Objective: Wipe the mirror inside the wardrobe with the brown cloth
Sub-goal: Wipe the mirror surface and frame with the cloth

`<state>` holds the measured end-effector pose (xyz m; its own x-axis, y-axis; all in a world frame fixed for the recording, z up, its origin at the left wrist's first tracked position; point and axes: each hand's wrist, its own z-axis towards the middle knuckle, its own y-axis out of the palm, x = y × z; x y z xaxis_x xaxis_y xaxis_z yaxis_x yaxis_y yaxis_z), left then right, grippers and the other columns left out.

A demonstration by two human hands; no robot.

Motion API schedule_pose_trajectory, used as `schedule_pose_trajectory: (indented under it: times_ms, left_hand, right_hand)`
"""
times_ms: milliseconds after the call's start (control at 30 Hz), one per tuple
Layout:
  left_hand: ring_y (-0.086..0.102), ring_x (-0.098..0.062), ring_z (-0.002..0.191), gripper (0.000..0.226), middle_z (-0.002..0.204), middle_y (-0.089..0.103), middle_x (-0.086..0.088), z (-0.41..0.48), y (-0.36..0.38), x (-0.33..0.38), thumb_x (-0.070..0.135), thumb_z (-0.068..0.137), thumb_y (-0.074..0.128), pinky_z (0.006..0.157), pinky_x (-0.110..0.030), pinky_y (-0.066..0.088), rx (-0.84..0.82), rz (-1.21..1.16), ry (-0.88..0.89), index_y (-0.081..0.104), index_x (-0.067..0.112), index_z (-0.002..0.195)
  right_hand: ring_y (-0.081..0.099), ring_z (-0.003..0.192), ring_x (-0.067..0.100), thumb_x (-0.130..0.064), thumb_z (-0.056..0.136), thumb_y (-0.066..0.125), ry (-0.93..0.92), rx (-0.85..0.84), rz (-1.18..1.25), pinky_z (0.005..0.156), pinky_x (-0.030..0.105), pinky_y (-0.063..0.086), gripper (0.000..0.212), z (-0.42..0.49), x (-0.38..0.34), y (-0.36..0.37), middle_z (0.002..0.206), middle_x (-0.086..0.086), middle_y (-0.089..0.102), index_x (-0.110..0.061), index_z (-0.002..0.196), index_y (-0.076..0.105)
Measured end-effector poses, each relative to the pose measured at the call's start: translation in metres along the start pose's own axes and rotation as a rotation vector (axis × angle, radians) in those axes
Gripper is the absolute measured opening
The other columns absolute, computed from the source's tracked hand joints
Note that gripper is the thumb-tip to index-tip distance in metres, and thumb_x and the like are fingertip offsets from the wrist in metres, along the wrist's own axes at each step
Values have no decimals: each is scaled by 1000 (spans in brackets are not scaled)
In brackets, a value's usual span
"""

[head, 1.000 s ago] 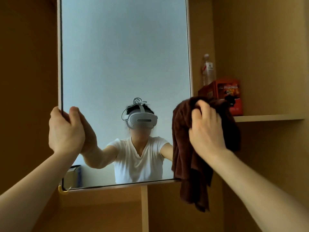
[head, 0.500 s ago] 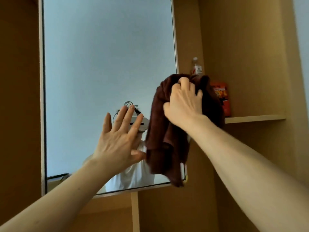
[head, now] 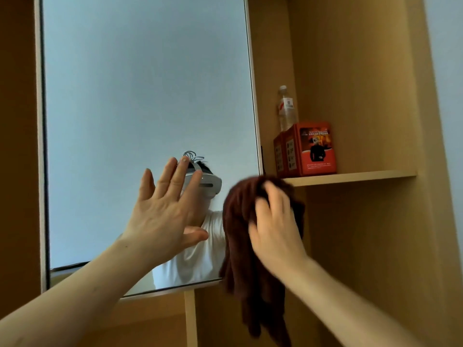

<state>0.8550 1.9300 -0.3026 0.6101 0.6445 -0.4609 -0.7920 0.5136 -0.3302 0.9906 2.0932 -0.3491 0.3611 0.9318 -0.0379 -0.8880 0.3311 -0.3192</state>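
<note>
Fingers [head: 273, 194] of the right hand [head: 274, 229] curl over the bunched brown cloth [head: 238, 246], gripping it at the lower right corner of the wardrobe mirror [head: 140, 96]; its loose end hangs below the frame. The left hand [head: 162, 216] is raised before the glass, fingers straight and spread; whether it touches is unclear.

The left hand [head: 165, 216] is raised, fingers straight and spread, palm forward. The right hand [head: 274, 224], blurred, grips a bunched dark brown cloth [head: 240, 259].
</note>
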Motion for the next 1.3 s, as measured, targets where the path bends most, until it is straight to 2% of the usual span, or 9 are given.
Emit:
schedule_pose_trajectory:
  times_ms: [233,433,567,733,800,900,1033,1167,1300]
  left_hand:
    - [18,-36,144,112,155,22,-20,0,-3,0,73,61,65,109,-60,16,-36,23,-5,32,8,147]
    - [13,-36,145,112,156,17,-20,1,-5,0,73,64,61,110,-60,13,-66,2,-12,25,9,149]
    - [-16,-30,145,116,158,-15,-14,1,-15,3,77,71,48,114,-55,-4,-150,-19,-39,-15,18,148]
    - [-24,-28,143,105,155,-28,-12,4,-33,16,67,84,46,116,-51,-9,-227,-25,-84,-18,14,149]
    - [-10,-27,147,85,159,-12,-12,-8,-36,23,52,92,41,118,-49,0,-177,-97,-52,-2,9,152]
    - [44,-27,130,57,143,43,-6,-35,-40,24,37,86,41,104,-38,35,-63,-399,-103,45,14,138]
    - [53,-9,105,72,132,35,14,-51,-49,19,44,81,55,62,-9,38,-35,-743,-316,25,29,145]
    - [63,-19,94,82,114,54,-1,-73,-35,29,54,66,57,68,-12,40,-82,-692,-314,41,8,131]
    - [67,-13,79,79,104,60,3,-104,-27,39,59,53,54,51,-14,45,-227,-589,-232,44,17,119]
  right_hand:
    - [34,124,34,-10,90,52,115,134,-96,96,45,35,31,131,-26,-41,143,13,30,-8,120,46]
    - [47,114,40,-3,79,66,171,202,39,93,48,43,26,13,-18,4,131,21,47,-1,103,56]
    - [52,112,36,-4,75,69,193,-20,102,91,50,50,25,-80,-11,18,124,18,50,-2,97,57]
    - [53,109,36,-2,68,72,108,-49,100,91,48,46,29,-44,-13,-12,119,12,54,-6,96,63]
    - [48,115,38,3,71,68,33,-2,171,96,52,43,32,-7,-22,-27,124,14,52,-3,101,64]
    - [41,125,38,-1,79,63,-86,83,224,101,55,36,34,62,-37,-37,134,17,46,0,112,60]
    - [20,141,30,-33,90,53,19,33,139,111,56,19,52,107,-76,-18,152,13,26,-10,135,44]
    - [44,130,30,-29,85,38,-225,13,-18,89,54,45,46,50,-96,15,142,14,46,-14,123,58]
    - [30,136,20,-40,85,38,-445,-125,11,65,39,54,44,13,-71,22,148,5,37,-23,124,49]
